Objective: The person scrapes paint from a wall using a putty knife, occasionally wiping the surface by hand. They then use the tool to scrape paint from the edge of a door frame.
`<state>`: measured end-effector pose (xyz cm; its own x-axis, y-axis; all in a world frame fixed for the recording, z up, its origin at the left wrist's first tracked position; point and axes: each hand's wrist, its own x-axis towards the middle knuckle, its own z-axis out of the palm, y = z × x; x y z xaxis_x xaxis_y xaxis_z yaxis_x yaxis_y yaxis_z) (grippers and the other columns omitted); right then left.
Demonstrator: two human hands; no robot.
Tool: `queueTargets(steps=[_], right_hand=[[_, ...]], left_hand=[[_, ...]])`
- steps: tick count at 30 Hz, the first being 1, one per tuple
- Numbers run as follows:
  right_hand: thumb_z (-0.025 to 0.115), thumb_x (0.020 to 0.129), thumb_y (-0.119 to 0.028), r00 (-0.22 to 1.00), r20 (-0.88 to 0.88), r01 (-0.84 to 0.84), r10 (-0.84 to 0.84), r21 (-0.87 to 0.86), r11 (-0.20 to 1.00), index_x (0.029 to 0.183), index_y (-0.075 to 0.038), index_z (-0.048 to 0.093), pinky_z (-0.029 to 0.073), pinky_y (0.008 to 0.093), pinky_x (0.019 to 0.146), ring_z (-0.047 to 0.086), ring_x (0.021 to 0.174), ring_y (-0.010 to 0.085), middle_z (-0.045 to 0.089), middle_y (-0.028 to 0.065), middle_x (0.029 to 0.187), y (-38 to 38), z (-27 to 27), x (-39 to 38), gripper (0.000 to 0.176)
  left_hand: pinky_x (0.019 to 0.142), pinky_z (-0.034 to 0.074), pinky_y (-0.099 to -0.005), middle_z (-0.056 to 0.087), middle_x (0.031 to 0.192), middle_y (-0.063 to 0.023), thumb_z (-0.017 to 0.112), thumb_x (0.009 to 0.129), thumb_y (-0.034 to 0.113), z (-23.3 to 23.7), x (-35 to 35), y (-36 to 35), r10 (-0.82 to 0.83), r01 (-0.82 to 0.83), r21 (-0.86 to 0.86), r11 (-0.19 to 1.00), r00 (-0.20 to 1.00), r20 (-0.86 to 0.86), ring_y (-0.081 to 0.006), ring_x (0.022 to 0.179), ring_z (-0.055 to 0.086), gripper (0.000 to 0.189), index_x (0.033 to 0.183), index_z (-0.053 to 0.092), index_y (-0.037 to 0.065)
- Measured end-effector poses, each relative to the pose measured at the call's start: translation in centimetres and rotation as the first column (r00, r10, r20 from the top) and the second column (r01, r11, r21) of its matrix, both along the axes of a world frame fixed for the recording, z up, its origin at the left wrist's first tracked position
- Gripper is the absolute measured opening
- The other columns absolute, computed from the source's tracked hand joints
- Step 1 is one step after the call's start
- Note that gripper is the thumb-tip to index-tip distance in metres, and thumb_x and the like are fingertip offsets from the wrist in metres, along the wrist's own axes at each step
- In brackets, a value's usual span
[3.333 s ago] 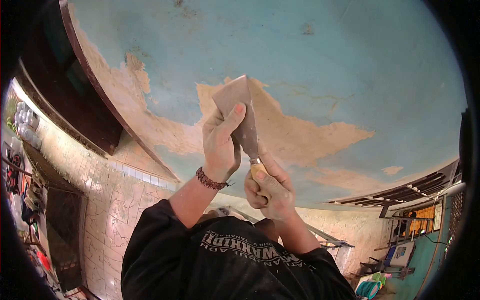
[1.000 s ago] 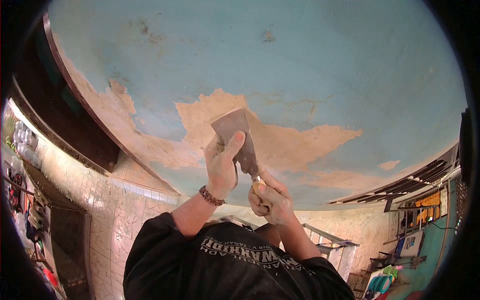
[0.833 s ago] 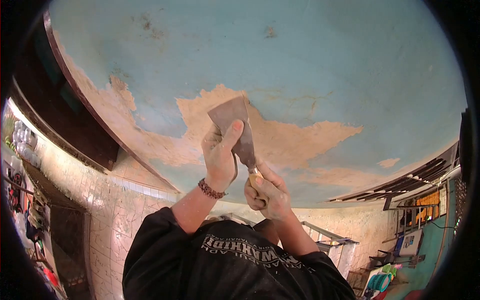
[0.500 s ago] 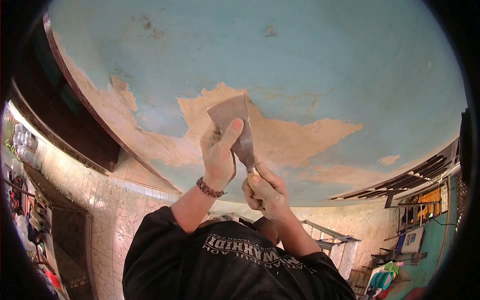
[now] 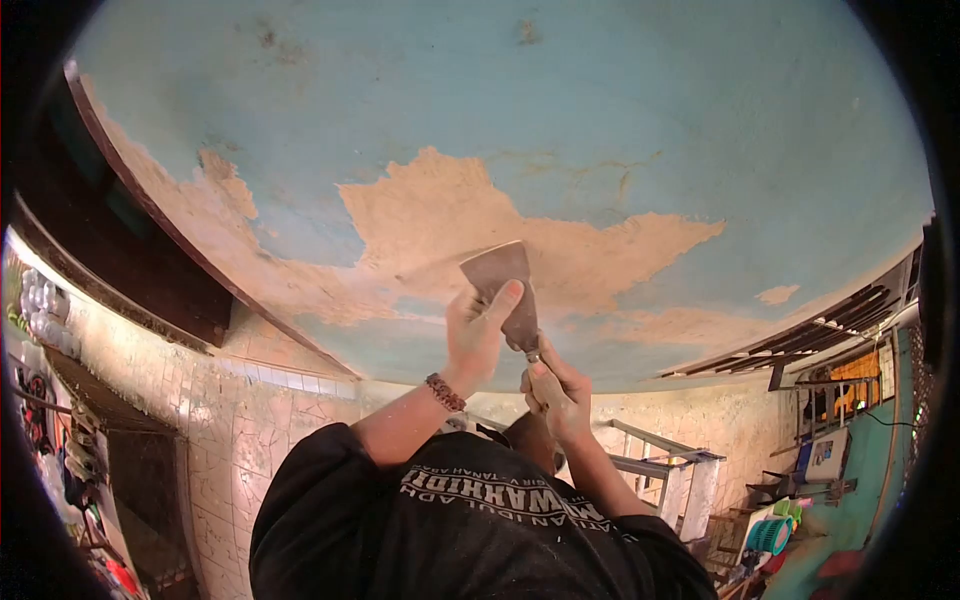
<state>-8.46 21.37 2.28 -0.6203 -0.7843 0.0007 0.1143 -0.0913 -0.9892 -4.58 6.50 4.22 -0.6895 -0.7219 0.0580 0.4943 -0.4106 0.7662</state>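
Note:
A wide metal scraper [image 5: 500, 272] lies against the wall in the head view, its broad edge on a bare, beige patch [image 5: 430, 205] amid blue paint [image 5: 400, 90]. My left hand [image 5: 478, 335], with a beaded bracelet at the wrist, grips the blade, thumb on its face and the other fingers mostly hidden behind. My right hand [image 5: 558, 390] is wrapped round the scraper's handle [image 5: 540, 372], below the blade. Both forearms reach out from black sleeves.
A ladder-like metal frame [image 5: 665, 465] stands at lower right, near a teal basket [image 5: 768, 536]. Dark wooden slats [image 5: 810, 345] run along the right. A dark opening [image 5: 130, 230] with a brown edge is at left, above cracked-pattern tiles [image 5: 230, 430].
Both hands and the scraper have moved down and to the right, from the patch's upper edge onto its lower part. The grip is the same, and the view has shifted slightly.

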Motion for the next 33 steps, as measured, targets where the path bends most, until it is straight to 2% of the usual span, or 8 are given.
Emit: queueTargets(steps=[2, 7, 9, 15, 18, 25, 28, 33], right_hand=[[0.052, 0.098, -0.015, 0.992, -0.054, 0.109, -0.111, -0.041, 0.993, 0.14, -0.003, 0.044, 0.028, 0.0185, 0.043, 0.036, 0.051, 0.0043, 0.053, 0.0029, 0.072, 0.7, -0.7, -0.1, 0.044], [0.052, 0.098, -0.009, 0.976, -0.202, 0.057, -0.08, -0.119, 0.991, 0.138, -0.001, 0.046, 0.03, 0.0183, 0.047, 0.038, 0.056, 0.0031, 0.051, -0.0013, 0.072, -1.9, 3.4, -0.6, 0.041], [0.052, 0.098, -0.01, 0.985, -0.147, 0.069, -0.089, -0.136, 0.988, 0.137, -0.001, 0.047, 0.031, 0.0192, 0.047, 0.038, 0.056, 0.0034, 0.05, -0.0018, 0.07, -1.7, 2.7, -0.4, 0.041], [0.053, 0.098, -0.012, 0.995, 0.07, 0.077, -0.074, -0.037, 0.996, 0.137, -0.001, 0.048, 0.031, 0.0192, 0.047, 0.037, 0.055, 0.0037, 0.048, -0.002, 0.069, -1.3, 2.3, 0.4, 0.041], [0.05, 0.099, -0.012, 0.995, -0.063, 0.075, -0.081, -0.089, 0.993, 0.139, -0.001, 0.044, 0.026, 0.019, 0.042, 0.036, 0.055, 0.0049, 0.047, -0.0004, 0.073, -0.7, 1.4, -0.2, 0.042], [0.054, 0.098, -0.013, 0.994, 0.034, 0.1, -0.099, -0.029, 0.995, 0.135, 0.0, 0.049, 0.032, 0.019, 0.05, 0.039, 0.058, 0.0044, 0.049, -0.0025, 0.069, -1.5, 2.1, 0.2, 0.04], [0.05, 0.099, -0.013, 0.976, -0.184, 0.105, -0.113, -0.053, 0.993, 0.139, -0.001, 0.044, 0.027, 0.0184, 0.042, 0.036, 0.054, 0.0042, 0.049, -0.0003, 0.074, -0.3, 1.4, -0.3, 0.042], [0.05, 0.099, -0.013, 0.974, -0.2, 0.1, -0.103, -0.026, 0.995, 0.139, -0.001, 0.044, 0.027, 0.0178, 0.044, 0.035, 0.053, 0.0037, 0.048, -0.0017, 0.069, -1.7, 2.0, 0.4, 0.042]], left_hand=[[0.049, 0.039, -0.0192, 0.061, 0.077, 0.0017, 0.067, 0.09, 0.021, -1.2, -1.5, 0.8, 0.112, -0.111, -0.113, 0.987, 0.994, 0.002, -0.0044, 0.06, 0.054, 0.021, 0.095, 0.062, 0.002], [0.05, 0.039, -0.0192, 0.061, 0.075, 0.0018, 0.068, 0.09, 0.022, 3.7, -1.3, -0.9, 0.124, -0.132, -0.049, 0.99, 0.982, -0.144, -0.004, 0.061, 0.053, 0.022, 0.096, 0.062, 0.002], [0.052, 0.04, -0.0192, 0.061, 0.076, 0.002, 0.067, 0.09, 0.021, 3.3, -0.1, -1.1, -0.009, 0.005, -0.104, 0.995, 0.999, -0.043, -0.0039, 0.063, 0.054, 0.021, 0.097, 0.061, 0.002], [0.055, 0.04, -0.0186, 0.062, 0.08, 0.0019, 0.067, 0.091, 0.019, 1.4, -1.0, -0.1, 0.166, -0.175, -0.147, 0.973, 0.984, -0.071, -0.0029, 0.065, 0.052, 0.019, 0.099, 0.06, 0.002], [0.055, 0.04, -0.0181, 0.061, 0.08, 0.0028, 0.068, 0.09, 0.018, 1.2, -1.2, 0.2, 0.18, -0.192, -0.168, 0.967, 0.98, -0.086, -0.002, 0.064, 0.051, 0.019, 0.098, 0.06, 0.002], [0.054, 0.039, -0.0174, 0.061, 0.08, 0.0036, 0.07, 0.089, 0.018, 0.7, -1.4, -1.2, 0.138, -0.147, -0.173, 0.974, 0.988, -0.066, -0.0011, 0.064, 0.05, 0.019, 0.098, 0.061, 0.003], [0.055, 0.041, -0.0181, 0.062, 0.08, 0.0027, 0.068, 0.09, 0.017, 0.2, -1.1, 0.0, 0.137, -0.143, -0.17, 0.975, 0.989, -0.047, -0.0022, 0.064, 0.052, 0.018, 0.098, 0.061, 0.003], [0.057, 0.041, -0.0186, 0.063, 0.082, 0.0021, 0.067, 0.091, 0.017, 2.6, -1.1, -0.5, 0.147, -0.153, -0.102, 0.983, 0.987, -0.067, -0.0024, 0.066, 0.052, 0.018, 0.099, 0.061, 0.002]])
